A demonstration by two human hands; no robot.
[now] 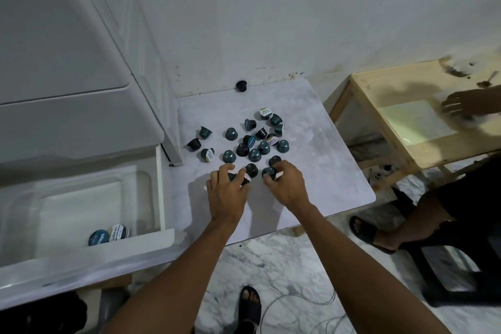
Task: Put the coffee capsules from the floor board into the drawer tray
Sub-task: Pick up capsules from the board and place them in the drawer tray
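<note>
Left hand (pixel 226 192): palm down, fingers curled round a white-rimmed capsule (pixel 244 179) lying on its side. Whether more sit under the palm, cannot tell. Right hand (pixel 286 184): palm down, fingertips pinched on a teal capsule (pixel 269 172). Both forearms are bare, stretched forward, and converge over the floor board (pixel 325 157).

Between the two grips, touching neither clearly, is a black capsule (pixel 251 169), dome up. Just beyond the right fingertips is a second black one (pixel 274 160).

Further out from both grips is the loose pile (pixel 254 153) on the marble-patterned board. It is mostly teal bodies, with a few black. Some stand on their rims, some are tipped over showing white printed foil lids. A few strays lie out beyond the left hand.

Farthest from the grips, at the board's wall edge, a lone black capsule (pixel 241 86) stands apart.

Well off to the left of the left hand, and nearer the person, is the open white drawer tray (pixel 81 211). Two stored capsules (pixel 108 234) lean at its front wall, lids facing up.
</note>
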